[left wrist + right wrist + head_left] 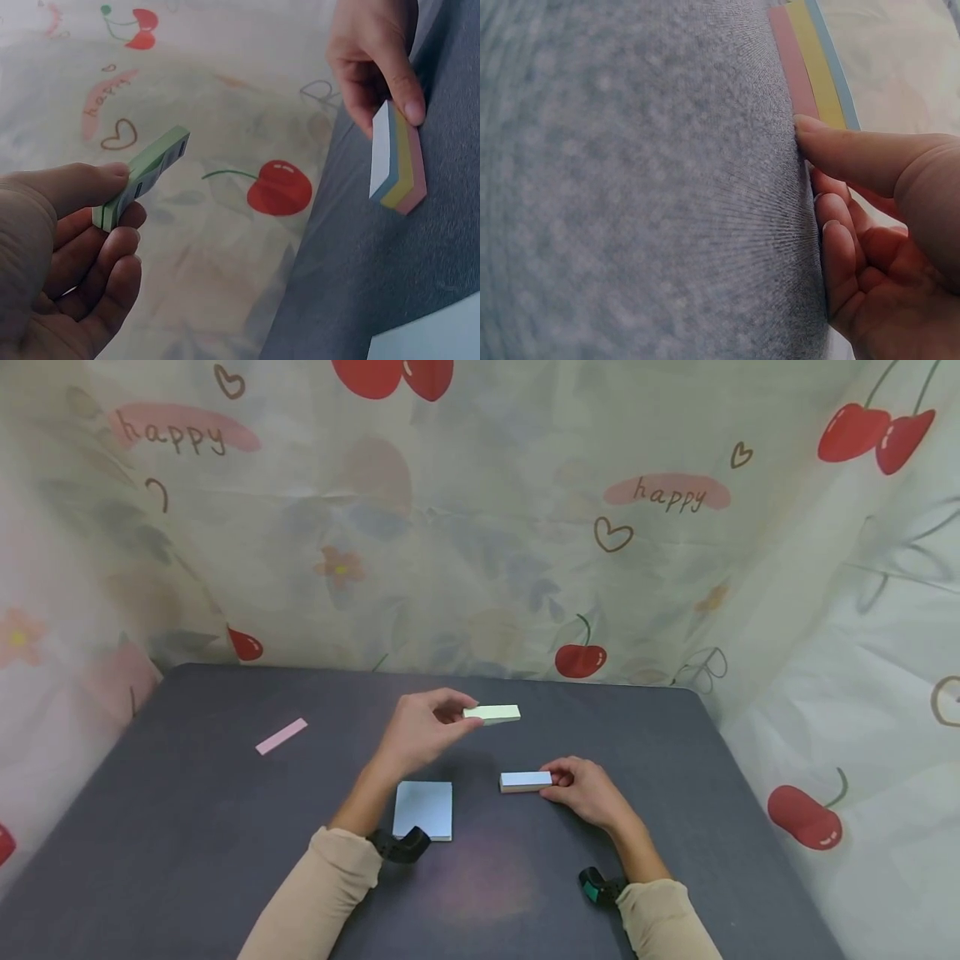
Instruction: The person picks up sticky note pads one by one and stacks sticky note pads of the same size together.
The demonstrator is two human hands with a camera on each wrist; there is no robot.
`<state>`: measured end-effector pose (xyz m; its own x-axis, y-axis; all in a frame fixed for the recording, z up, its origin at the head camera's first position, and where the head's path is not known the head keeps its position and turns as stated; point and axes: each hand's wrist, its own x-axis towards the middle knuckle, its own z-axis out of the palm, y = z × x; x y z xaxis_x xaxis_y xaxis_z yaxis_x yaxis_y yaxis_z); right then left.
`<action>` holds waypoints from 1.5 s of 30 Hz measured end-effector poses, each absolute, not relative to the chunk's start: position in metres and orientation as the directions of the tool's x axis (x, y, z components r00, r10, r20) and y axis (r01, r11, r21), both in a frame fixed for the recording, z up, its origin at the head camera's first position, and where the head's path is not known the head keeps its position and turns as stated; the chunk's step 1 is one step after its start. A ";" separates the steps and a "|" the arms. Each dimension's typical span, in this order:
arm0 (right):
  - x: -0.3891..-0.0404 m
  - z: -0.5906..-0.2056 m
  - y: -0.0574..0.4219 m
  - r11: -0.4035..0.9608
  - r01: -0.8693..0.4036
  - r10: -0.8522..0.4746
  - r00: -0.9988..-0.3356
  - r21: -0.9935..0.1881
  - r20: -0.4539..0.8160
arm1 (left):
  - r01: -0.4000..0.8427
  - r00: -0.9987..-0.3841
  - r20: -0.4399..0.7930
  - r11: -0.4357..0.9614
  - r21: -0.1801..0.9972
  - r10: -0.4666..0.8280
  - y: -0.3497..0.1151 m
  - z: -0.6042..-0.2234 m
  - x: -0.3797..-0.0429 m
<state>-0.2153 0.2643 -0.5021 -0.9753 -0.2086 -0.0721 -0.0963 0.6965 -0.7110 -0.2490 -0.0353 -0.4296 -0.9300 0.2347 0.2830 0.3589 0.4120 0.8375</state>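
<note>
Between thumb and fingers, my left hand [423, 727] pinches a narrow pale green sticky note pad [492, 714] by its left end, held up above the table. Dark printing shows on its side in the left wrist view, where the pad [150, 174] tilts upward. My right hand [588, 789] grips the right end of a narrow stack of sticky notes [525, 782], low over the table. Blue, yellow and pink layers show along this stack [397, 161] under a white top. A square light blue sticky note pad [423, 808] lies beside the left wrist.
A pink strip [281, 737] lies alone at the back left of the dark grey table [187, 827]. Behind the table hangs a curtain [480, 568] printed with cherries and hearts. Black bands [401, 845] sit on both wrists.
</note>
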 end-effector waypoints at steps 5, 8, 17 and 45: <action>-0.217 -0.502 0.263 0.705 -0.113 -0.218 -0.974 -0.700 -0.063 | 0.377 -0.920 0.292 0.386 0.842 0.260 -0.029 -0.430 -0.246; -0.217 -0.502 0.262 0.707 -0.127 -0.230 -0.972 -0.695 -0.056 | 0.371 -0.921 0.285 0.372 0.851 0.266 -0.026 -0.431 -0.245; -0.217 -0.502 0.260 0.704 -0.123 -0.232 -0.970 -0.699 -0.064 | 0.354 -0.925 0.264 0.371 0.858 0.272 -0.020 -0.441 -0.242; -0.214 -0.499 0.263 0.725 -0.086 -0.201 -0.975 -0.683 -0.092 | 0.335 -0.914 0.175 0.438 0.834 0.365 0.005 -0.456 -0.228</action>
